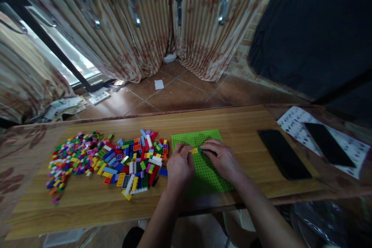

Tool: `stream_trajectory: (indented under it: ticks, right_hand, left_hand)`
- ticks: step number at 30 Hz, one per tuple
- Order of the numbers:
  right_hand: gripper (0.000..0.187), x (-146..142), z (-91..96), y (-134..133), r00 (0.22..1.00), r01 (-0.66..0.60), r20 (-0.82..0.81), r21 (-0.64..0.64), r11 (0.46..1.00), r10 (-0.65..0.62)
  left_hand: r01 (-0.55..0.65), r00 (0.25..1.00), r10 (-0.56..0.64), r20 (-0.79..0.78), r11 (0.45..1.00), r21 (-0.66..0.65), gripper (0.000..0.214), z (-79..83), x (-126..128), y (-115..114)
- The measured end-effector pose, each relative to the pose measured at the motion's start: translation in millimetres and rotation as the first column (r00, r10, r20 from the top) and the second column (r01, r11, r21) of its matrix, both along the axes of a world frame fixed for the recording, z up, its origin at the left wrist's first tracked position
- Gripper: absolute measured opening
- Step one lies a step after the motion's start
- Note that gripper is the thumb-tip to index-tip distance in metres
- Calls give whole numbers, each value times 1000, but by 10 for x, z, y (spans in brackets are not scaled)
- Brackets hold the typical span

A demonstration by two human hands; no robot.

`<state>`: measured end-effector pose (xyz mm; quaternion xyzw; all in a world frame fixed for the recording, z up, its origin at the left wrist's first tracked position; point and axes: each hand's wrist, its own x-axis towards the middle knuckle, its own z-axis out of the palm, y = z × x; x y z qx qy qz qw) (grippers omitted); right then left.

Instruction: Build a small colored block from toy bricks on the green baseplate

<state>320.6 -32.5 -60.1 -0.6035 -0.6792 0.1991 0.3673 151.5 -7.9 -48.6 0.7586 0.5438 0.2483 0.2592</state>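
Observation:
A bright green studded baseplate (207, 174) lies on the wooden board, partly covered by both hands. Over its upper half, a yellow toy brick (193, 150) touches a small dark green brick (199, 150). My left hand (180, 162) has its fingers closed at the yellow brick's left end. From the other side my right hand (219, 155) pinches the dark green brick with thumb and forefinger. Whether the bricks are pressed onto the studs or held just above them I cannot tell. Left of the plate spreads a pile of mixed coloured bricks (132, 162).
Smaller bricks (75, 153) form a heap at the far left of the wooden board (95, 205). On the right lies a black phone-like slab (285, 155). Beyond it, a second dark slab (328, 143) rests on a printed sheet (299, 118).

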Motion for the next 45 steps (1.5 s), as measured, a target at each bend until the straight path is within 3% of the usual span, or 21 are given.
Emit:
stream_trajectory:
  ticks: [23,29,34,40,45]
  right_hand:
    - [19,4,-21,-6,998,0,67,28,1000,-2]
    - [20,6,15,-6,997,4,83,37,999,-7]
    - [17,-12,26,1,996,17,82,47,999,-21]
    - [13,38,48,4,999,48,-8,-7,999,-48]
    - [19,54,39,11,960,248,-121,-51,967,-253]
  left_hand:
    - [3,997,0,-81,999,44,26,-14,48,-48]
    - [23,995,-8,-102,989,144,27,-42,109,-77]
    - [98,968,-24,-251,952,288,30,-77,174,-187]
    - [150,876,34,-481,929,339,35,-67,213,-295]
    - [176,851,32,-524,923,343,37,-65,215,-303]
